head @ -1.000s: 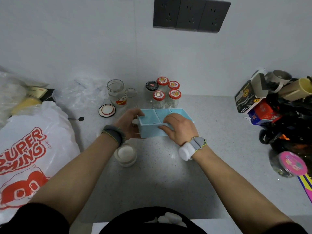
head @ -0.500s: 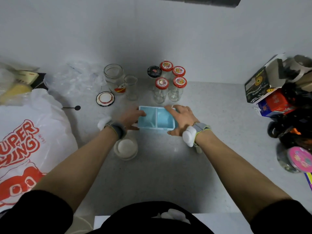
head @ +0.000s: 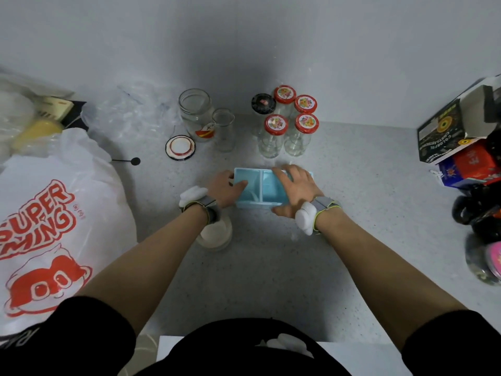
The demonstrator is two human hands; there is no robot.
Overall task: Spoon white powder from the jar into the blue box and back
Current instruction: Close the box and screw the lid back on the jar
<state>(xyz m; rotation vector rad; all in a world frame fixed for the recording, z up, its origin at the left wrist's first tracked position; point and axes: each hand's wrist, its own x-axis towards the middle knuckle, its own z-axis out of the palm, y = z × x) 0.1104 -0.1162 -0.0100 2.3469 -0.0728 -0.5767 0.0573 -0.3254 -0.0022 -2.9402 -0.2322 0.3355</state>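
Two hands at frame centre: our left hand (head: pixel 223 187) and right hand (head: pixel 294 189) both grip the blue box (head: pixel 260 189). Powder jar (head: pixel 215 232) sits just below our left wrist

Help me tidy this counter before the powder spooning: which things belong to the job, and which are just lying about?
In the job: blue box, powder jar, left hand, right hand.

Lying about: red-lidded jars, open jar, loose lid, white bag, cartons.

Blue box (head: pixel 261 189) smooth plastic; counter (head: pixel 271 267) speckled matt stone-look; jars (head: pixel 273 137) clear glass.
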